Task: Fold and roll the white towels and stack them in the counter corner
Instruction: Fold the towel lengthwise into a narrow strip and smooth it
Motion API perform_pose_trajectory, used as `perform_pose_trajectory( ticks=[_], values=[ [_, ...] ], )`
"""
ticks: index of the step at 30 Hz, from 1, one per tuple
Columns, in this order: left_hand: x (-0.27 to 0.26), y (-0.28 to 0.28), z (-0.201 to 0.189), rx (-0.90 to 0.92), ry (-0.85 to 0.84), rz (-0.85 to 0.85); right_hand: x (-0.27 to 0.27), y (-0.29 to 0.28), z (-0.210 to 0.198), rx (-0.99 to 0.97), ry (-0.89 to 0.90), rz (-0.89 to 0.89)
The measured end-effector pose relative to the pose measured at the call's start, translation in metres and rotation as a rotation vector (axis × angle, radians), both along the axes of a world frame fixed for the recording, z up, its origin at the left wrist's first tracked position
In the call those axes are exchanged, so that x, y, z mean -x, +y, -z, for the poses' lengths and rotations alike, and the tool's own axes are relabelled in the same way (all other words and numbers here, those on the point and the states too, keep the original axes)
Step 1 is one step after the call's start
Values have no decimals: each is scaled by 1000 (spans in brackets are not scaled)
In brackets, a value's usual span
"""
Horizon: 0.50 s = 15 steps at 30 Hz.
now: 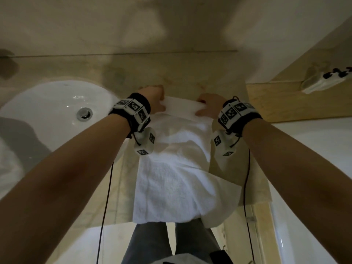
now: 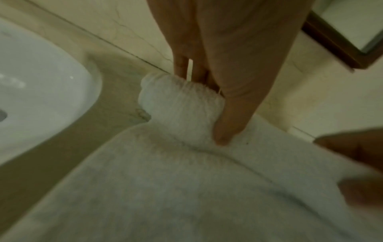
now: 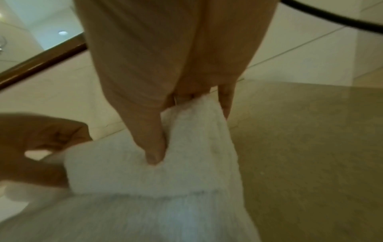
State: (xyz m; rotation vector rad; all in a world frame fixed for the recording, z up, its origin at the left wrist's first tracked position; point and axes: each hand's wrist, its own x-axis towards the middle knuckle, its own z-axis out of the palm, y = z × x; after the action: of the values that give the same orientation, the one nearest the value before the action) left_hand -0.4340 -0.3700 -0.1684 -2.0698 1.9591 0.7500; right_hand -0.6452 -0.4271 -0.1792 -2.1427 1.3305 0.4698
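Note:
A white towel (image 1: 171, 172) lies folded lengthwise on the beige counter, its near end hanging over the front edge. Its far end is turned over into a short roll (image 1: 181, 108). My left hand (image 1: 155, 101) grips the roll's left end, thumb in front and fingers behind, as the left wrist view shows on the roll (image 2: 182, 104). My right hand (image 1: 206, 106) grips the roll's right end the same way; its thumb presses the front of the towel (image 3: 182, 147).
A white sink basin (image 1: 49, 111) with a chrome drain (image 1: 84, 113) sits left of the towel. The wall rises close behind the roll. A white item with dark pieces (image 1: 323, 80) rests on a ledge at the right. A mirror frame (image 2: 331, 42) hangs above.

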Motion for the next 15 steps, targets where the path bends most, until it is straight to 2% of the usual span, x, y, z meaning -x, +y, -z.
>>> perform_pose_trajectory(
  ticks=[5,9,11,15],
  values=[
    [8,18,9,250,-198,103,0,13,-1,306,-51,-125],
    [21,31,7,229,-228,201,-3,29,12,374,-17,-184],
    [35,44,-3,238,-151,376,-5,30,13,377,-15,-175],
    [90,79,-9,278,-73,886,-7,21,9,341,-9,-184]
  ],
)
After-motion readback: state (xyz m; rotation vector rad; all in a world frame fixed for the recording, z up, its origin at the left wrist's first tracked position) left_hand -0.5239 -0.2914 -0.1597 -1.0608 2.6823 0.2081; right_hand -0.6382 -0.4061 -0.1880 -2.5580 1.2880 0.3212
